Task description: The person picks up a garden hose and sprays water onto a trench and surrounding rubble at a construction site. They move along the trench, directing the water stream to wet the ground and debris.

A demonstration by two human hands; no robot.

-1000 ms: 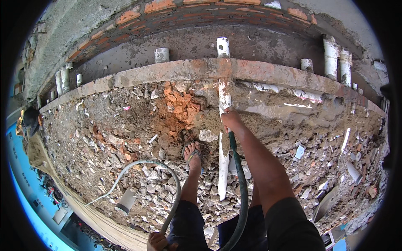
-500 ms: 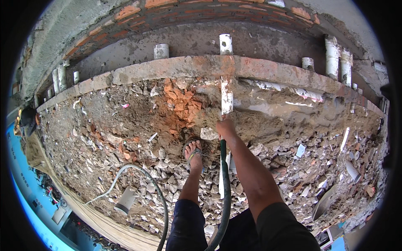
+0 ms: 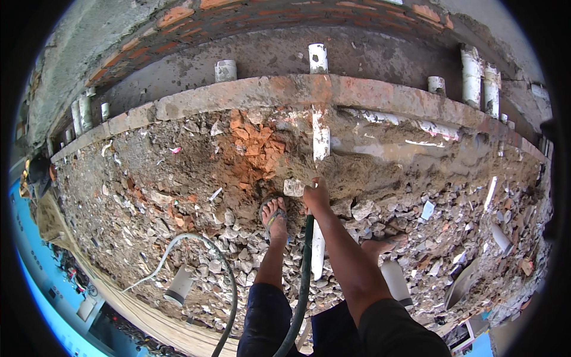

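My right hand [image 3: 316, 195] grips a dark green hose [image 3: 304, 273] near its end, fingers wrapped round it, above wet sand and rubble. The hose runs down toward the lower edge of the view. Just beyond the hand, a white plastic pipe [image 3: 322, 140] lies partly buried and points to the low wall. Another white pipe length [image 3: 318, 253] shows behind the hose, over the stones. A pale stone block [image 3: 293, 187] sits right beside my fingers. My left hand is out of the picture.
My sandalled left foot [image 3: 274, 215] stands on the rubble, my right foot [image 3: 386, 244] further right. A low concrete ledge [image 3: 202, 100] crosses ahead, with white pipe stubs [image 3: 225, 71] beyond it. The hose loops at left near a loose pipe piece [image 3: 179, 285]. Broken red bricks [image 3: 257, 149] lie ahead.
My right hand has drawn back toward me and slightly left with the hose, away from the buried pipe. My right foot and a white pipe piece beside it now show.
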